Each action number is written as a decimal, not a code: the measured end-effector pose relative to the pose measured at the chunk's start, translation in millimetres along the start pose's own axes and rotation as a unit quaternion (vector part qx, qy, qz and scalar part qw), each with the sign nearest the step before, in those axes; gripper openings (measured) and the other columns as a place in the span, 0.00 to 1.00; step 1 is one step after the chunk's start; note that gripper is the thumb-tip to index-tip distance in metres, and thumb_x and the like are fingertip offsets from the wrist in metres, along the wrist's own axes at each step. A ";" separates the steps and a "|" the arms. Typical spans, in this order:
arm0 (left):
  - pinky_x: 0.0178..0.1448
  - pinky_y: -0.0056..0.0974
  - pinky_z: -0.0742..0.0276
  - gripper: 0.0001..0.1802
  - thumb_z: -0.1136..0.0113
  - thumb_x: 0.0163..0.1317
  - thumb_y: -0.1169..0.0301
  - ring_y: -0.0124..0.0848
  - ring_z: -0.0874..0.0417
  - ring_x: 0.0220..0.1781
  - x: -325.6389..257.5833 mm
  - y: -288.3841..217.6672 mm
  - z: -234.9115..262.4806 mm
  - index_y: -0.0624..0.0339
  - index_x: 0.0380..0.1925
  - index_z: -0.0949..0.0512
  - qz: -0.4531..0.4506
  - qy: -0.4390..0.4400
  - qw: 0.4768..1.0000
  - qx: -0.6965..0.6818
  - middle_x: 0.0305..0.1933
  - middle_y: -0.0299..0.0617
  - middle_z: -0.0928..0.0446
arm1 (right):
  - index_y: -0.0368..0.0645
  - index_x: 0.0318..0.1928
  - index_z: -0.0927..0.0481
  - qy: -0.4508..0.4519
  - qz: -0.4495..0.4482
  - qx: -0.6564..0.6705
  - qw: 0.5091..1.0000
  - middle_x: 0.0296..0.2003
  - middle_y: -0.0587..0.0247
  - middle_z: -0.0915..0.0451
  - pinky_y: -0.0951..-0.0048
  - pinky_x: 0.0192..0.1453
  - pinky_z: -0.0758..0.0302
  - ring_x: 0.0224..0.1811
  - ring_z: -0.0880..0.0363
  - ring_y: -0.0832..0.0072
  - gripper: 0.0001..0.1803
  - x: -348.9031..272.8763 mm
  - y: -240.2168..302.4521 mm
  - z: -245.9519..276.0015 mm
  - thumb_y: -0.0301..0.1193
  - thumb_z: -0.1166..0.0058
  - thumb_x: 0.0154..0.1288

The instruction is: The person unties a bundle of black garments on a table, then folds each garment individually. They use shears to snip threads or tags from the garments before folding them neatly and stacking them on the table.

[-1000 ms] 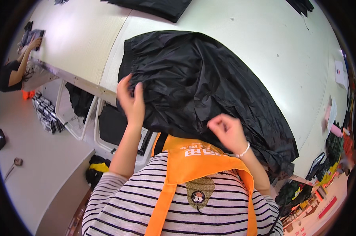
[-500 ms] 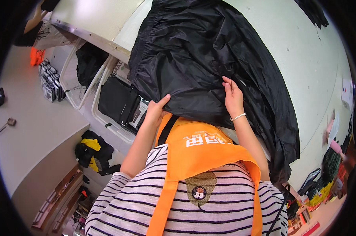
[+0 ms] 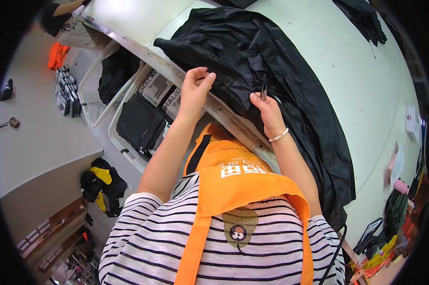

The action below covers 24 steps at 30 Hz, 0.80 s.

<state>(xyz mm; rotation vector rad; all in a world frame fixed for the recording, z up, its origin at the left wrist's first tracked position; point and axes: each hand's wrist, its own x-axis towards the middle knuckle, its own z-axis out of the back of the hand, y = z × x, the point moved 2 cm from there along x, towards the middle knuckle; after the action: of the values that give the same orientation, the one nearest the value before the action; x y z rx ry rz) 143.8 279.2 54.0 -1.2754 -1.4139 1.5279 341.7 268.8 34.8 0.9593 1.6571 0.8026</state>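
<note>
A shiny black garment [image 3: 228, 52] lies crumpled across the pale table, its long lower part trailing down along my right forearm. Over its near left edge is my left hand [image 3: 195, 88], its fingers loosely curled with a small gap between thumb and forefinger; nothing shows in it. My right hand [image 3: 270, 111] wears a beaded bracelet and grips small thread snips [image 3: 263, 92], the metal blades pointing away from me over the cloth. The snips' handle is hidden inside my palm.
Below the table edge [image 3: 228, 116], white baskets [image 3: 112, 130] hold folded black items and printed packs. Packaged bundles [image 3: 67, 92] stand on the floor near a black-and-yellow clothing pile [image 3: 103, 183]. Another black garment [image 3: 361, 19] lies at the far right. A person's arm [image 3: 67, 7] shows at upper left.
My left hand has let go of the garment's near edge and moved up and away. The garment has shifted farther onto the table, baring its front edge. The snips now show clearly in my right hand.
</note>
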 end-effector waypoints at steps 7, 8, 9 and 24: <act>0.31 0.28 0.27 0.22 0.34 0.55 0.57 0.27 0.24 0.27 2.0 21.7 -31.2 0.65 0.34 0.29 0.280 0.062 0.957 -0.050 0.27 0.38 0.28 | 0.45 0.34 0.21 0.021 -0.057 0.054 0.997 0.31 0.77 0.24 0.82 0.48 0.38 0.37 0.32 0.88 0.06 -5.1 -16.3 26.3 0.34 0.44 0.62; 0.31 0.28 0.27 0.22 0.35 0.55 0.57 0.27 0.24 0.26 3.3 25.6 -34.2 0.65 0.34 0.28 0.274 0.065 0.959 -0.034 0.26 0.38 0.28 | 0.45 0.34 0.21 0.031 -0.068 0.047 0.996 0.31 0.77 0.24 0.82 0.48 0.38 0.38 0.32 0.88 0.06 -5.2 -21.1 29.2 0.34 0.44 0.61; 0.31 0.28 0.27 0.21 0.35 0.55 0.58 0.27 0.25 0.26 4.7 28.8 -36.7 0.65 0.33 0.28 0.267 0.069 0.961 -0.018 0.25 0.38 0.28 | 0.43 0.35 0.21 0.032 -0.076 0.053 0.995 0.31 0.76 0.25 0.83 0.45 0.36 0.35 0.31 0.88 0.07 -4.5 -25.3 32.8 0.32 0.43 0.61; 0.37 0.29 0.25 0.11 0.38 0.57 0.65 0.22 0.22 0.31 1.6 -2.5 -41.1 0.63 0.31 0.22 0.110 0.114 0.987 -0.034 0.30 0.36 0.21 | 0.39 0.35 0.18 0.045 0.294 -0.316 0.901 0.29 0.64 0.25 0.79 0.29 0.32 0.25 0.29 0.78 0.10 27.2 64.0 -4.7 0.25 0.35 0.49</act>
<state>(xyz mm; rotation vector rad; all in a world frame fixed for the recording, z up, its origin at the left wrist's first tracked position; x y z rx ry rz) 182.0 293.6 59.2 -1.6378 -1.2188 1.4284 346.0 322.2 79.4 0.9505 1.0371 1.6894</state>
